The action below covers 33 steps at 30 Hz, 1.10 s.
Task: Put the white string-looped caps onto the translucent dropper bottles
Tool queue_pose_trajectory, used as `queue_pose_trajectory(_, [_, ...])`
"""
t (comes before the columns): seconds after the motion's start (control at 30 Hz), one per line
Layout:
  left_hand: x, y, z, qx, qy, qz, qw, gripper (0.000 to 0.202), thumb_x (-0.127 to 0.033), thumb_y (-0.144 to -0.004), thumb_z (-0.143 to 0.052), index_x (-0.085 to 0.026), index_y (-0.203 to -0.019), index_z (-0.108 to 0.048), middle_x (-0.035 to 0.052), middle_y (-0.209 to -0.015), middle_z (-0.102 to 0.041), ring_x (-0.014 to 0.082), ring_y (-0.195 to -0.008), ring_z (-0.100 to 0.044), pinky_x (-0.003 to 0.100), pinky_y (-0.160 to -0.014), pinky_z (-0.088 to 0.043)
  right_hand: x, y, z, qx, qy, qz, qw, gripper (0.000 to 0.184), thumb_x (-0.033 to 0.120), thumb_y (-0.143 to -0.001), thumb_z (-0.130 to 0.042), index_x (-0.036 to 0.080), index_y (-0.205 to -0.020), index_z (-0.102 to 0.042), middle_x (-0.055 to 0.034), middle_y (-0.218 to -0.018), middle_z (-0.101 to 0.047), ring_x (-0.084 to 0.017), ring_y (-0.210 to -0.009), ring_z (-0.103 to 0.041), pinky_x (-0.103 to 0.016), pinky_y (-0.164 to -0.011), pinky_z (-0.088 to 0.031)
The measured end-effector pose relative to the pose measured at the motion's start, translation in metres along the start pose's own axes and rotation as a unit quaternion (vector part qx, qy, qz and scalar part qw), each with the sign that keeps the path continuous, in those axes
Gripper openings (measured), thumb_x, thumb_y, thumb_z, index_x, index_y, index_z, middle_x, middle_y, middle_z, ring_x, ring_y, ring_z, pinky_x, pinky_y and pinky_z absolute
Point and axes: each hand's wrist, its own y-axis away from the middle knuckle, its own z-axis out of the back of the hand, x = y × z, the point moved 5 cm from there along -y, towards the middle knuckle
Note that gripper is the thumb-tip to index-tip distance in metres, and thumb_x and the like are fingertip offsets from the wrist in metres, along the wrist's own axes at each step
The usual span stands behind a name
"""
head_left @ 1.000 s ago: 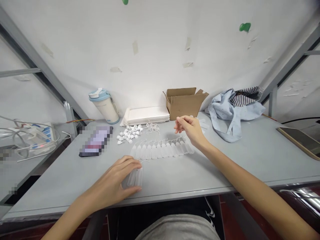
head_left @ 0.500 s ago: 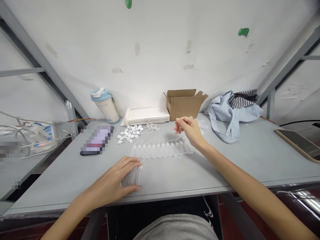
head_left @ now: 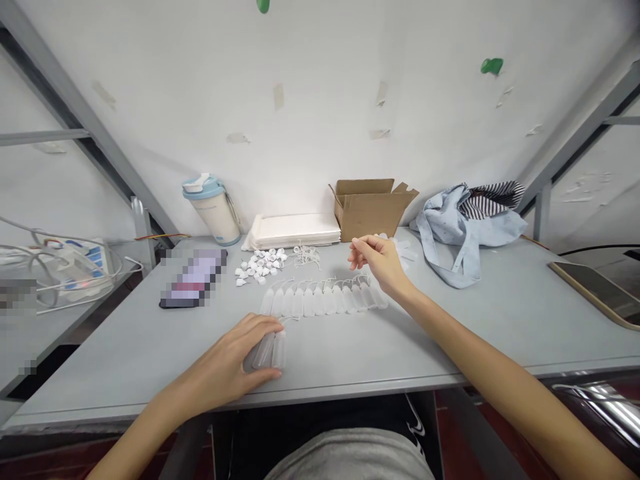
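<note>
At the table's front, my left hand (head_left: 227, 367) rests with its thumb and fingers at opposite ends of a few translucent plastic tubes (head_left: 279, 350). A white string trails from their top. Just beyond lies a row of several similar tubes (head_left: 320, 301), side by side, with thin strings at their upper ends. My right hand (head_left: 383, 265) hovers over the row's right end, thumb and fingers pinched together; whatever is between them is too small to make out. Small white caps (head_left: 260, 265) and a tangle of white strings (head_left: 306, 255) lie behind the row.
An open cardboard box (head_left: 373, 213) and a stack of white sheets (head_left: 295, 230) stand against the wall. A tumbler (head_left: 213, 212) and a phone (head_left: 195, 279) are on the left. On the right lie a light-blue cloth bag (head_left: 450, 227) and another phone (head_left: 595, 293).
Both hands stay almost where they were. The tubes under my left hand have shifted slightly, the left ones tilting a little more. The view has moved very slightly.
</note>
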Motion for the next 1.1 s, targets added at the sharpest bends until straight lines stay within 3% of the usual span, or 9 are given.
queue_pose_trajectory(0.47, [0.006, 0.005, 0.0, 0.009, 0.026, 0.026, 0.999, 0.048, -0.038, -0.081, -0.065, -0.029, -0.125, -0.048, 0.0067, -0.131, -0.054, 0.0266, -0.121, -0.05, 0.044, -0.102, -0.044, -0.003, -0.002, 0.0, 0.002, 0.015, -0.01, 1.0, 0.027, 0.041, -0.078, -0.062, 0.016, -0.068, -0.059, -0.0016, -0.059, -0.064, -0.01, -0.045, -0.054, -0.024, -0.047, -0.037])
queue_pose_trajectory(0.67, [0.007, 0.005, 0.001, 0.015, 0.019, 0.031, 0.999, 0.05, -0.04, -0.08, -0.065, -0.031, -0.126, -0.048, 0.004, -0.13, -0.054, 0.0246, -0.119, -0.051, 0.04, -0.101, -0.045, -0.001, -0.003, 0.002, -0.009, 0.014, -0.009, 1.0, 0.026, 0.039, -0.077, -0.062, 0.016, -0.067, -0.059, -0.0016, -0.058, -0.063, -0.01, -0.043, -0.053, -0.024, -0.045, -0.035])
queue_pose_trajectory(0.8, [0.004, 0.002, 0.011, -0.007, 0.013, 0.022, 1.0, 0.046, -0.044, -0.083, -0.061, -0.028, -0.124, -0.05, 0.0046, -0.128, -0.055, 0.0233, -0.117, -0.053, 0.036, -0.099, -0.047, 0.0, -0.004, 0.004, -0.015, 0.016, -0.008, 1.0, 0.024, 0.037, -0.078, -0.061, 0.015, -0.067, -0.059, -0.0015, -0.057, -0.063, -0.009, -0.042, -0.052, -0.023, -0.044, -0.034])
queue_pose_trajectory(0.93, [0.007, -0.018, 0.033, -0.082, 0.008, 0.011, 0.997, 0.035, -0.046, -0.088, -0.05, -0.025, -0.115, -0.057, 0.0054, -0.121, -0.061, 0.0238, -0.111, -0.056, 0.036, -0.095, -0.047, 0.0, -0.009, 0.008, -0.018, 0.024, -0.001, 1.0, 0.024, 0.036, -0.078, -0.06, 0.015, -0.067, -0.059, -0.0011, -0.057, -0.063, -0.009, -0.043, -0.052, -0.022, -0.044, -0.034])
queue_pose_trajectory(1.03, [0.019, -0.047, 0.047, -0.133, -0.003, 0.033, 0.991, 0.035, -0.047, -0.091, -0.043, -0.022, -0.11, -0.059, 0.007, -0.114, -0.063, 0.0247, -0.104, -0.058, 0.034, -0.081, -0.051, -0.005, -0.017, 0.017, -0.012, 0.063, -0.008, 0.998, 0.022, 0.035, -0.079, -0.058, 0.015, -0.069, -0.059, -0.0023, -0.062, -0.065, -0.009, -0.046, -0.055, -0.021, -0.043, -0.034])
queue_pose_trajectory(1.1, [0.026, -0.072, 0.051, -0.143, -0.035, 0.024, 0.989, 0.034, -0.042, -0.092, -0.04, -0.019, -0.106, -0.06, 0.0085, -0.11, -0.065, 0.0253, -0.103, -0.057, 0.036, -0.082, -0.05, -0.01, -0.024, 0.027, -0.019, 0.111, -0.009, 0.994, 0.02, 0.034, -0.078, -0.057, 0.015, -0.069, -0.059, -0.0032, -0.066, -0.066, -0.01, -0.049, -0.056, -0.021, -0.043, -0.034])
